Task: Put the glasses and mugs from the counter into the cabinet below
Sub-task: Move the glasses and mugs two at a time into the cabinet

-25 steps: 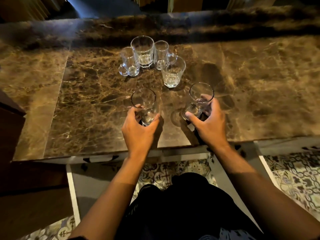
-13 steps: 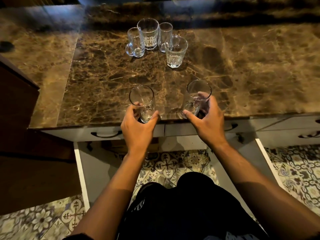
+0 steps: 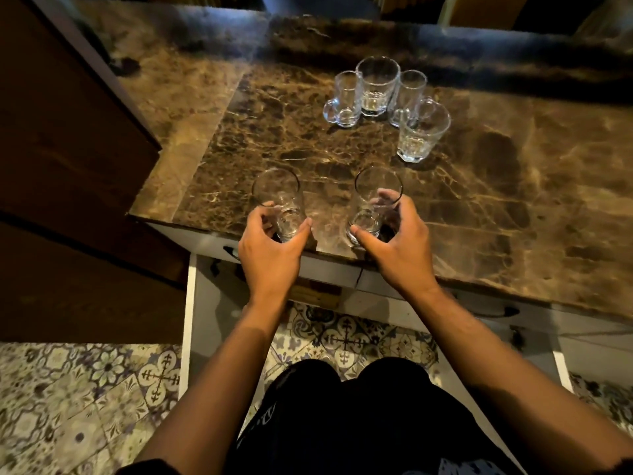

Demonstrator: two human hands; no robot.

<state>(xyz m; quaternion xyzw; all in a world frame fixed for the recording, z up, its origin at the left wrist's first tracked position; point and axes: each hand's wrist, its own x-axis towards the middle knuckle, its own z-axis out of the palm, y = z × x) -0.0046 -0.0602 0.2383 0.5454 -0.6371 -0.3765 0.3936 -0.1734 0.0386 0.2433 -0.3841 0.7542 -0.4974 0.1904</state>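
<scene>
Two glasses in hand at the counter edge; four pieces remain, none seen stowed.

The brown veined marble counter (image 3: pixel 496 207) carries all the glassware in view; the white cabinet below (image 3: pixel 205 303) stands open, its interior hidden, so nothing can be confirmed as put away. By my judgement the task is at an early stage. At the back stand a large clear faceted tumbler (image 3: pixel 376 85), a second faceted tumbler (image 3: pixel 423 132) nearer, and two small clear handled mugs (image 3: pixel 346 99), close together and upright. At the front edge, the left hand (image 3: pixel 270 250) is wrapped round a tall plain clear glass (image 3: pixel 279 200); the right hand (image 3: pixel 399 241) grips a matching tall glass (image 3: pixel 375 200). All are transparent, empty and unbroken.
</scene>
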